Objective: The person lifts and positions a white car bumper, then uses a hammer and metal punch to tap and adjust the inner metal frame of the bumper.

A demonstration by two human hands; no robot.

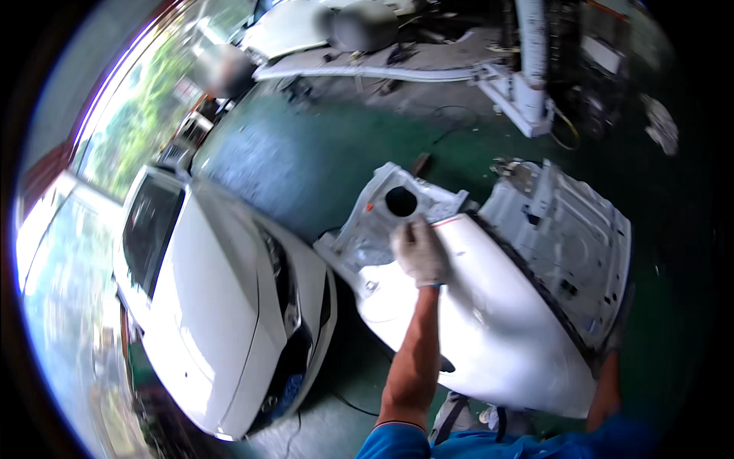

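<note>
Glossy white curved car-body panel: right of centre. My left pale-gloved hand: fingers curled at its upper end, hold unclear. My right hand, lower right: finger opening and hold, cannot tell.

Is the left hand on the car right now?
No, the left hand is at the white panel's upper end, clearly apart from the car.
</note>
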